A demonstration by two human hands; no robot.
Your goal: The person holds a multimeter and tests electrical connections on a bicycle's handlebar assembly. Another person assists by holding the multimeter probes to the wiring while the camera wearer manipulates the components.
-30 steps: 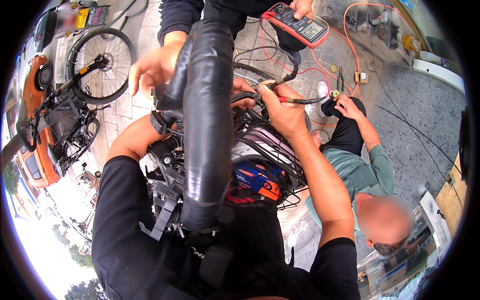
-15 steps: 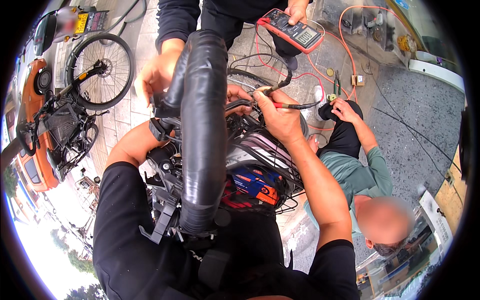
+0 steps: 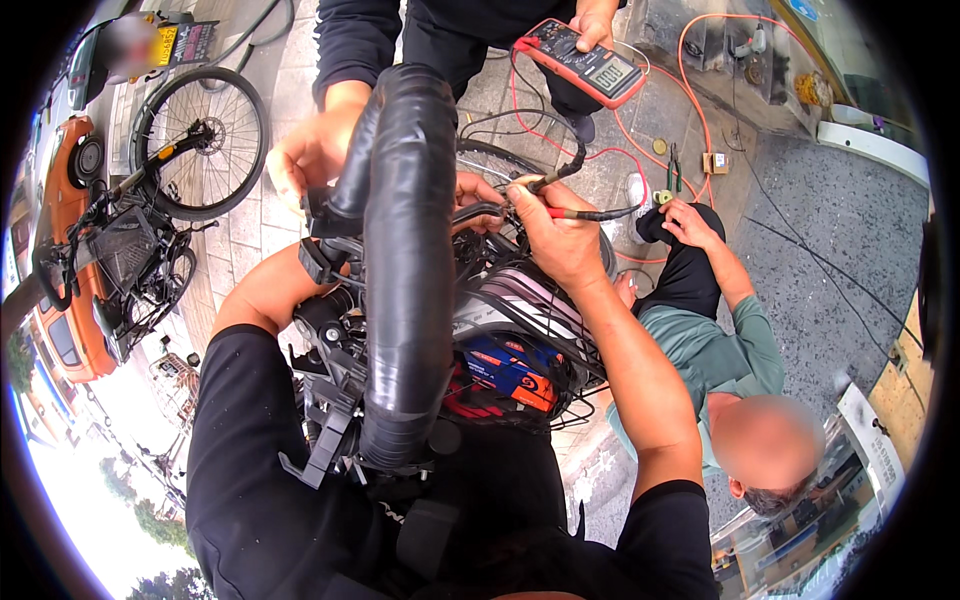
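Red probe [image 3: 569,213] and dark probe [image 3: 555,177] are gripped in the right hand [image 3: 560,238], just right of the black-wrapped tube [image 3: 408,270]. Beside them, a black cable [image 3: 476,210] is pinched by the left hand [image 3: 478,190], partly hidden by the tube. Hands are held close together; whether they touch cannot be told. Beyond the tube, to its right, a red-and-black multimeter [image 3: 588,66] is held by a co-worker's hand [image 3: 596,28]. Right of the tube, a blue-and-orange package [image 3: 510,372] is noted inside a wire basket [image 3: 580,332]. Well left of the tube, a bicycle [image 3: 125,245] is seen.
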